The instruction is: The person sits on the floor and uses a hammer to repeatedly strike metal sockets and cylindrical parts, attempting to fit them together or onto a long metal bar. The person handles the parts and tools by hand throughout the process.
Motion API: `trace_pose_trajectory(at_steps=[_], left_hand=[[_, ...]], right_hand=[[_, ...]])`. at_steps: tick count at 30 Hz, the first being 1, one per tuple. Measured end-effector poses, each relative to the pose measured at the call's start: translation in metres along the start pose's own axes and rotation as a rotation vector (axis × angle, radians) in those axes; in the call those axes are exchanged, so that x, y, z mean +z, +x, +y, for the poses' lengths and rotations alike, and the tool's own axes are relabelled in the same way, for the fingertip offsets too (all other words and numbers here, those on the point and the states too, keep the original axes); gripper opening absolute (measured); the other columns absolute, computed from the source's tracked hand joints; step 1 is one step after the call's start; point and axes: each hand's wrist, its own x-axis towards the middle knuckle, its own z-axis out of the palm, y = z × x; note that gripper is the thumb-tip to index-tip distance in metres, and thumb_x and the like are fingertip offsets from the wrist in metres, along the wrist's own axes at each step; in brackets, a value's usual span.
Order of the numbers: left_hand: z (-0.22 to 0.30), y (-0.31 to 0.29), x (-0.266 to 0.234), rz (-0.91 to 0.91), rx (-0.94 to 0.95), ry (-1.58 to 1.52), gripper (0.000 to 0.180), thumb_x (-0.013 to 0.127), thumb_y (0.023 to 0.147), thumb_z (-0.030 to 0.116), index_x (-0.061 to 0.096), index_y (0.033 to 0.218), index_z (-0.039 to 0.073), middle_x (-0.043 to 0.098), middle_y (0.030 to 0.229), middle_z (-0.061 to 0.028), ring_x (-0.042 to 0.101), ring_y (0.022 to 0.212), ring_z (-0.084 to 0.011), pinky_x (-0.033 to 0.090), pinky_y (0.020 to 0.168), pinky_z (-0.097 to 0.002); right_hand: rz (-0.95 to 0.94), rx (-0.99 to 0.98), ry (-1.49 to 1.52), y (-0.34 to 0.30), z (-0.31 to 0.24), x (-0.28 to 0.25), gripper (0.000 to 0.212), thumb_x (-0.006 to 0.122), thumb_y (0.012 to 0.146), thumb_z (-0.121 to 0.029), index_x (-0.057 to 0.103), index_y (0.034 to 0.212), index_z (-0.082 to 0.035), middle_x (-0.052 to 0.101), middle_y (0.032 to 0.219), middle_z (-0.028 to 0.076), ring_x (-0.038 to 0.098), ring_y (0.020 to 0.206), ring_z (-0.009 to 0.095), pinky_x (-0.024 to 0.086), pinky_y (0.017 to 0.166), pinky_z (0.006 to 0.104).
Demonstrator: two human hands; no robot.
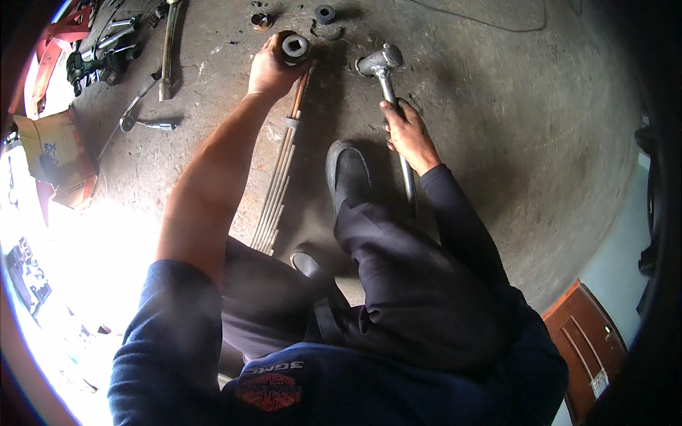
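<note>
Near the top centre of the head view, my left hand [274, 71] is wrapped round a dark cylinder, likely an impact socket [295, 47], with a pale round end and a squarish hole facing up. My right hand [410, 135] grips a hammer [387, 82] by its long metal handle. The hammer's worn grey head is at the far end, to the right of the socket and apart from it. A bundle of thin pale rods [277, 188] lies on the floor below my left hand, its coppery far end close to my fingers. What the socket rests on is hidden.
Beyond my left hand lie a black ring [325, 13], a curved dark piece [327, 30] and a coppery bushing [261, 22]. On the left are a long bar [168, 53], a ratchet [145, 124], a black power tool [84, 69] and a cardboard box [53, 145]. My shoe [348, 174] stands between my arms.
</note>
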Motion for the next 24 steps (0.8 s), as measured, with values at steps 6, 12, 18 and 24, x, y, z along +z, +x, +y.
trace_pose_trajectory(at_steps=[6, 12, 18, 24], left_hand=[[-0.003, 0.000, 0.000, -0.074, -0.136, -0.060, 0.065, 0.096, 0.080, 0.036, 0.064, 0.130, 0.010, 0.078, 0.122, -0.0180, 0.074, 0.119, -0.0379, 0.060, 0.100, -0.0457], [-0.007, 0.000, 0.002, -0.079, -0.231, -0.060, 0.066, 0.098, 0.079, 0.030, 0.064, 0.133, 0.011, 0.078, 0.125, -0.0156, 0.075, 0.121, -0.0347, 0.058, 0.101, -0.0446], [-0.005, -0.005, 0.005, -0.053, -0.284, -0.123, 0.067, 0.097, 0.079, 0.025, 0.062, 0.135, 0.010, 0.077, 0.127, -0.0168, 0.072, 0.123, -0.0385, 0.056, 0.103, -0.0456], [-0.015, -0.009, 0.011, -0.019, -0.267, -0.175, 0.068, 0.095, 0.078, 0.024, 0.062, 0.136, 0.010, 0.077, 0.127, -0.0171, 0.072, 0.123, -0.0374, 0.056, 0.104, -0.0467]], right_hand=[[0.077, -0.191, -0.344, -0.001, -0.023, 0.006, 0.054, 0.058, 0.112, -0.055, 0.065, 0.110, -0.002, 0.063, 0.075, 0.010, 0.068, 0.074, 0.024, 0.053, 0.071, 0.0437], [-0.057, -0.458, -0.069, -0.023, -0.128, 0.010, 0.059, 0.053, 0.110, -0.069, 0.065, 0.099, -0.012, 0.051, 0.072, -0.006, 0.048, 0.056, 0.006, 0.041, 0.050, 0.0239], [0.059, -1.522, -0.140, -0.053, -0.323, -0.054, 0.039, 0.053, 0.112, -0.045, 0.067, 0.102, -0.011, 0.060, 0.077, 0.002, 0.062, 0.067, 0.014, 0.051, 0.058, 0.0281], [-0.003, -1.317, -0.006, -0.020, -0.294, -0.006, 0.050, 0.054, 0.112, -0.049, 0.071, 0.105, -0.003, 0.070, 0.093, 0.017, 0.070, 0.089, 0.032, 0.055, 0.074, 0.0426]])
